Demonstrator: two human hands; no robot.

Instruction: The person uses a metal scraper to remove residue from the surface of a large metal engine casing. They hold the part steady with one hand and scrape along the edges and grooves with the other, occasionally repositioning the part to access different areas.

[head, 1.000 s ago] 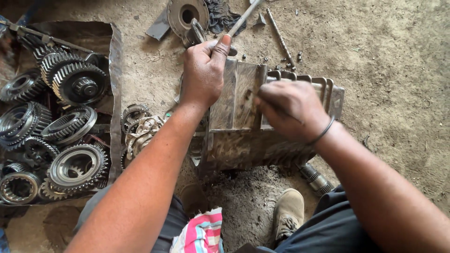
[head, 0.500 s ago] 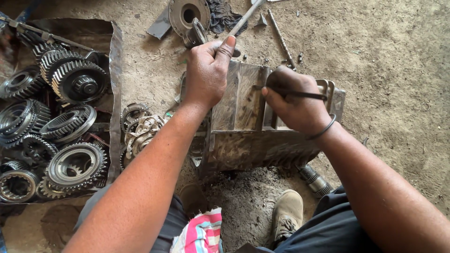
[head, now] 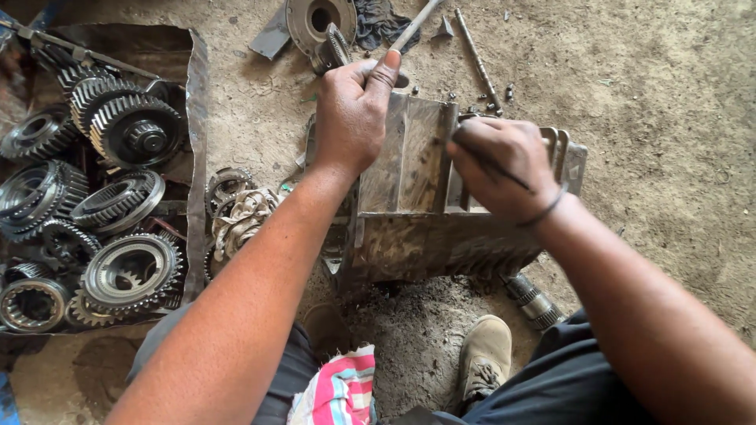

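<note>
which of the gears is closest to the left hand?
The small gear on the dirt just above the left hand, beside the round flange. The other gears lie off to the left on the metal sheet.

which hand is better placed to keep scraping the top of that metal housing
Right. The right hand already holds a thin dark tool against the housing top; the left hand grips its far edge.

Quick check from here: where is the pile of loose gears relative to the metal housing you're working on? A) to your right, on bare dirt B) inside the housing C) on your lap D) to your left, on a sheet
D: the gears lie on a sheet left of the metal housing.
</note>
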